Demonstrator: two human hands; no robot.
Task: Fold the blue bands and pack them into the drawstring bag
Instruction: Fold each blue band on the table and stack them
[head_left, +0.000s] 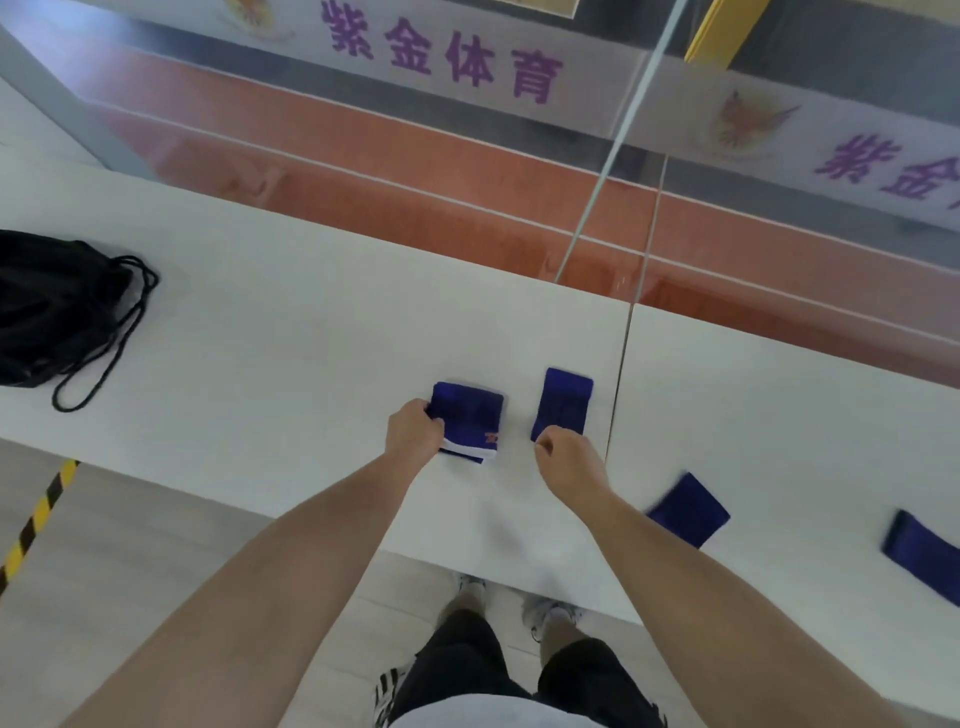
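A folded blue band (470, 415) with a white edge and an orange mark lies on the white table (291, 332). My left hand (413, 431) grips its left edge. A second blue band (563, 402) lies just right of it, and my right hand (563, 457) pinches its near end with curled fingers. Two more blue bands (688, 509) (919, 558) lie further right near the table's front edge. The black drawstring bag (57, 312) sits at the far left of the table, its cord looped beside it.
A glass wall (519, 171) with purple lettering rises behind the table. A seam (621, 364) splits the tabletop just right of the second band. Yellow-black tape (36, 519) marks the floor at the left. My legs and shoes stand below the table's front edge.
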